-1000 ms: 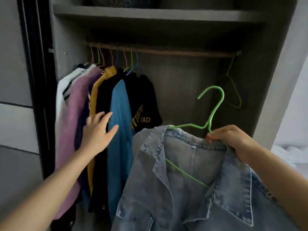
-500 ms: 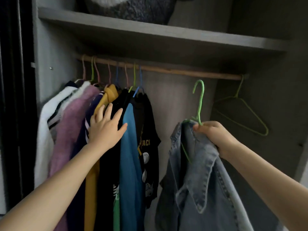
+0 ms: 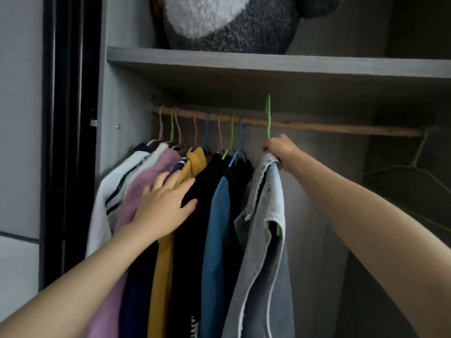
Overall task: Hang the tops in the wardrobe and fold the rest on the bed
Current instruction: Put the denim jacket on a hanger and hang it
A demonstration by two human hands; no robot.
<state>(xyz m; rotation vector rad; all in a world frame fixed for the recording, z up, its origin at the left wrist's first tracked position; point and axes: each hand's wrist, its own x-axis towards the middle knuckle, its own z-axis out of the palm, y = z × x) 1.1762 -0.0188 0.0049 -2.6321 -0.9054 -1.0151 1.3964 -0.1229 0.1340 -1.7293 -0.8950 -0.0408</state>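
The denim jacket has risen to the rail. The left hand, fingers straight, presses the hung tops. The jacket hangs just right of them. The right hand grips its collar and the green hanger, whose hook crosses the rail.

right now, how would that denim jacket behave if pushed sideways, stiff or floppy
Probably floppy: the denim jacket drapes in soft folds below the right hand. Likely heavyish for a top; the cloth looks thick. Its thin green hanger may swing easily.
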